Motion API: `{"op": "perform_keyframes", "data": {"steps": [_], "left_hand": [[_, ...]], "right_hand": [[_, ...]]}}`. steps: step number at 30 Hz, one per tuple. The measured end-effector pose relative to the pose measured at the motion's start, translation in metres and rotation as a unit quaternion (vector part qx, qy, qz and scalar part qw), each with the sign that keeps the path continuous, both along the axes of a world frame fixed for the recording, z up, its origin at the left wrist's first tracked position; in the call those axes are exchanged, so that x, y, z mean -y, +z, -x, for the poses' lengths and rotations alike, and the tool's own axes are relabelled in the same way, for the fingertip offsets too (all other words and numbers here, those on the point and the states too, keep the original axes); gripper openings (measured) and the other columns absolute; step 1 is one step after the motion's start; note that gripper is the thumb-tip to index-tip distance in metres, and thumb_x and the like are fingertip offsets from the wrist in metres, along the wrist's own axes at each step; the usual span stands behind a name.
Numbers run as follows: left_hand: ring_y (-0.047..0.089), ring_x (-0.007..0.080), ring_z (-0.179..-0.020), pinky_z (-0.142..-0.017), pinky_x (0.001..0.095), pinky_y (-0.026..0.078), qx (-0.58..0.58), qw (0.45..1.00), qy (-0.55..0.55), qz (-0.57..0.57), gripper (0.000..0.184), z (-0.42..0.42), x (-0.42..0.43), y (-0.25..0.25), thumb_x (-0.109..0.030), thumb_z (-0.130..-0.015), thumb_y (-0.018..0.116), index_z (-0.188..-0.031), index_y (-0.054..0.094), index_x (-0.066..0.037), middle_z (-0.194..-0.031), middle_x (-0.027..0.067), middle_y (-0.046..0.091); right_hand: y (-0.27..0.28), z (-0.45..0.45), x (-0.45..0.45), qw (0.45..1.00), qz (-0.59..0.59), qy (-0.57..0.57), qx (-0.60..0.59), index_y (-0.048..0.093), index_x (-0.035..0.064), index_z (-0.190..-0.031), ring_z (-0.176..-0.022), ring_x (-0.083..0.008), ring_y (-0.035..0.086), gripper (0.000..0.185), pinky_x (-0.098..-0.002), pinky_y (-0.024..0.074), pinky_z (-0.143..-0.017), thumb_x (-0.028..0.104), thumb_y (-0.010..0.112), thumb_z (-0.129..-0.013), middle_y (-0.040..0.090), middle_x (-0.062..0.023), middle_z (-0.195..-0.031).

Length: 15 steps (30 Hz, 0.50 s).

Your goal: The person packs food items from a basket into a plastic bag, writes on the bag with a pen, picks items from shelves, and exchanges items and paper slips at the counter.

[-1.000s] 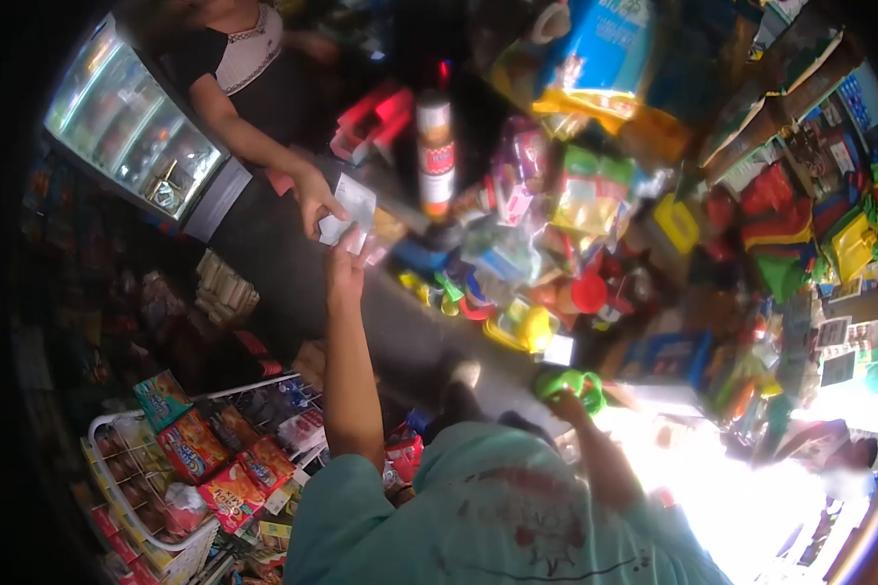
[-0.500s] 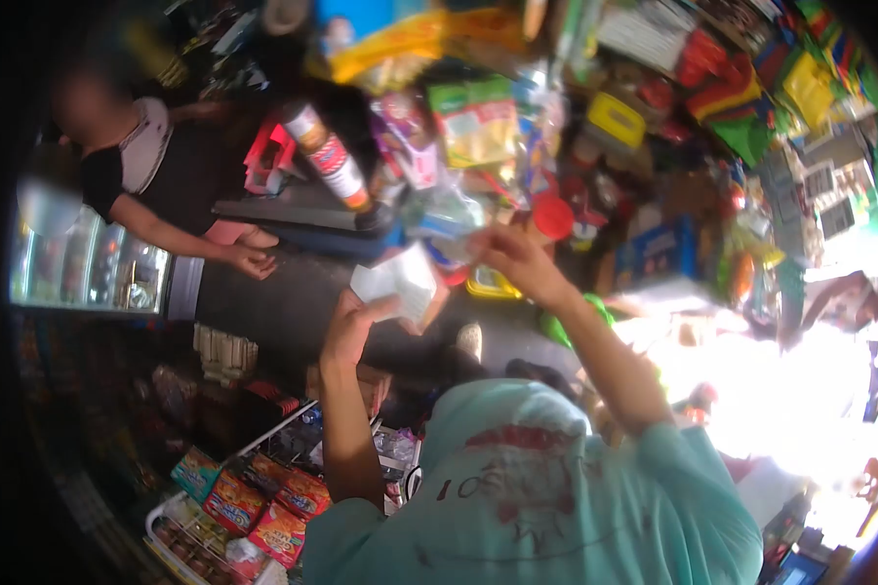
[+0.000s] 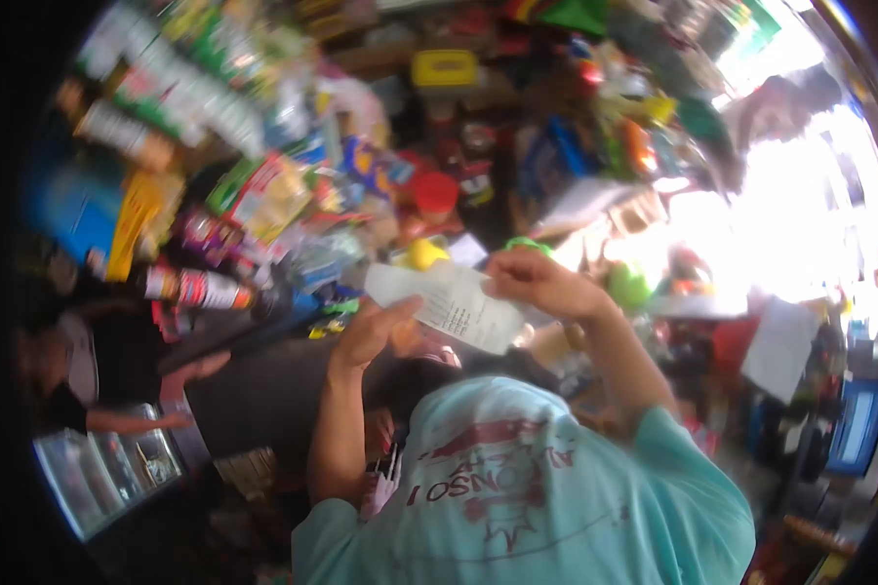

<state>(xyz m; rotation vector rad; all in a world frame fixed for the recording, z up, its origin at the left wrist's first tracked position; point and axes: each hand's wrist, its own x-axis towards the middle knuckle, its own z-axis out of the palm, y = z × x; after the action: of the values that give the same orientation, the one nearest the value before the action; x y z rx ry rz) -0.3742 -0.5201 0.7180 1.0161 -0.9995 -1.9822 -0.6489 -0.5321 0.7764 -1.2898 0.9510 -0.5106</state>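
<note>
A white sheet of paper (image 3: 456, 304) with lines of printed text is spread in front of my chest. My left hand (image 3: 369, 333) is closed on its left edge, the thumb lying over the paper. On the upper right edge, my right hand (image 3: 541, 283) pinches the sheet with bent fingers. Just beyond the paper are a yellow item (image 3: 426, 253) and a red round lid (image 3: 434, 195). Green rings (image 3: 527, 246) show behind my right hand.
Packed goods fill the far side, with a printed canister (image 3: 197, 289) at the left. Another person's hand (image 3: 174, 420) is near a lit glass-fronted fridge (image 3: 107, 468) at the lower left. A blue screen (image 3: 859, 426) stands at the right.
The view has swung to the right. The other person's hand is now apart from the paper. My right hand has left the green rings and taken hold of the paper, which is now spread between both hands.
</note>
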Motion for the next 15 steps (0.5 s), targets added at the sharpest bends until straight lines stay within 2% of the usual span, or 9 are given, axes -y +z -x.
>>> {"op": "perform_keyframes", "data": {"steps": [1,4,5,8,9,12,13,15], "left_hand": [[0.057,0.0168,-0.11,-0.097,0.0326,0.044,-0.007,0.999,-0.021,-0.025,0.034,0.019,0.007,0.006,-0.014,-0.094,0.059,-0.124,0.053,0.002,-0.115,0.0087,0.063],[0.058,0.0179,-0.109,-0.094,0.0325,0.047,0.065,0.995,-0.068,-0.03,0.033,0.067,0.027,0.001,-0.015,-0.096,0.057,-0.123,0.053,0.002,-0.115,0.0098,0.062],[0.059,0.0174,-0.106,-0.091,0.0318,0.048,0.054,0.995,-0.081,0.034,0.031,0.085,0.033,-0.01,-0.015,-0.097,0.055,-0.122,0.054,0.002,-0.112,0.0092,0.062],[0.062,0.0146,-0.093,-0.083,0.0274,0.048,0.093,0.983,-0.139,0.073,0.029,0.145,0.035,0.029,-0.017,-0.098,0.049,-0.12,0.057,0.0,-0.104,0.0064,0.064],[0.063,0.015,-0.093,-0.084,0.0282,0.048,0.126,0.977,-0.164,0.043,0.029,0.165,0.033,0.046,-0.016,-0.098,0.049,-0.117,0.059,0.002,-0.104,0.0067,0.066],[0.062,0.0153,-0.098,-0.087,0.0296,0.047,0.141,0.95,-0.213,0.181,0.027,0.216,0.035,0.047,-0.016,-0.098,0.049,-0.115,0.061,0.001,-0.106,0.0067,0.067],[0.061,0.0139,-0.101,-0.086,0.0282,0.047,0.155,0.95,-0.204,0.178,0.026,0.233,0.032,0.05,-0.018,-0.097,0.056,-0.114,0.062,0.0,-0.104,0.0069,0.067],[0.061,0.0142,-0.099,-0.084,0.0275,0.047,0.176,0.949,-0.212,0.157,0.025,0.268,0.034,0.049,-0.018,-0.097,0.056,-0.115,0.062,-0.001,-0.104,0.0073,0.067]], "right_hand": [[-0.002,0.019,-0.012,0.999,0.001,-0.052,0.009,0.056,0.0053,-0.084,-0.069,0.0004,0.042,0.02,-0.0217,0.0351,-0.06,0.021,0.059,-0.097,0.048,0.0091,-0.071],[-0.011,0.079,-0.043,0.986,0.003,-0.164,0.032,0.058,0.0058,-0.085,-0.069,0.0006,0.042,0.017,-0.0207,0.0345,-0.062,0.018,0.057,-0.096,0.049,0.0097,-0.072],[-0.011,0.095,-0.054,0.978,0.008,-0.205,0.04,0.059,0.0058,-0.085,-0.069,0.0005,0.042,0.016,-0.0206,0.0342,-0.061,0.018,0.057,-0.096,0.049,0.0099,-0.072],[-0.012,0.148,-0.084,0.953,0.012,-0.301,0.043,0.063,0.0055,-0.088,-0.068,-0.0012,0.044,0.015,-0.0206,0.0345,-0.061,0.019,0.058,-0.094,0.051,0.0091,-0.073],[-0.005,0.162,-0.093,0.943,0.006,-0.331,0.04,0.064,0.0053,-0.087,-0.069,-0.0022,0.046,0.016,-0.0213,0.0361,-0.062,0.019,0.059,-0.093,0.051,0.0081,-0.073],[-0.004,0.212,-0.116,0.921,0.02,-0.389,0.008,0.065,0.0048,-0.086,-0.069,-0.004,0.047,0.017,-0.0219,0.0378,-0.063,0.019,0.059,-0.092,0.052,0.0067,-0.071],[-0.006,0.229,-0.123,0.915,0.031,-0.402,-0.007,0.066,0.0046,-0.086,-0.068,-0.0043,0.048,0.017,-0.0219,0.0378,-0.062,0.02,0.06,-0.091,0.052,0.0064,-0.071],[-0.006,0.259,-0.137,0.896,0.03,-0.444,0.008,0.067,0.0054,-0.089,-0.066,-0.0018,0.045,0.019,-0.0206,0.0331,-0.058,0.023,0.06,-0.092,0.052,0.0083,-0.07]]}}
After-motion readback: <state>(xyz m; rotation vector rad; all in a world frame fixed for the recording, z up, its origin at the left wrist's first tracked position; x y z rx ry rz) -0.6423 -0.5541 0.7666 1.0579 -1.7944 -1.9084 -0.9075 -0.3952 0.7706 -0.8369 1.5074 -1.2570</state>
